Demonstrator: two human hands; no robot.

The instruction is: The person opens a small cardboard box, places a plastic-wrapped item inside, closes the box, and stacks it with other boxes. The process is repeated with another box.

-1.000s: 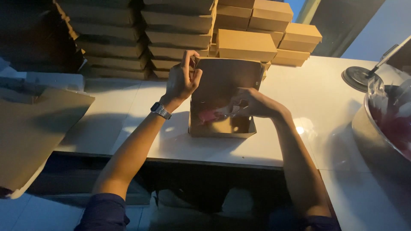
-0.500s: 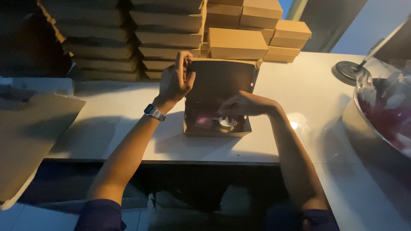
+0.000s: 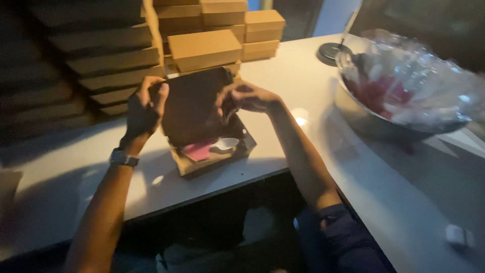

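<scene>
A brown cardboard box (image 3: 212,161) stands open on the white table (image 3: 283,151), its lid (image 3: 194,108) half raised. Inside lie a pink item (image 3: 199,150) and a white plastic spoon (image 3: 225,145). My left hand (image 3: 143,108), with a watch on the wrist, grips the lid's left edge. My right hand (image 3: 242,98) pinches the lid's right edge near its top corner.
Stacks of shut brown boxes (image 3: 207,45) stand behind the open one and at the back left. A large metal bowl (image 3: 404,96) with wrapped pink and white items sits at the right. A round black base (image 3: 331,50) stands behind it. A small white object (image 3: 457,235) lies at the near right.
My right hand has come out of the box and now holds the lid's right edge. The view has swung right, bringing the bowl further into view.
</scene>
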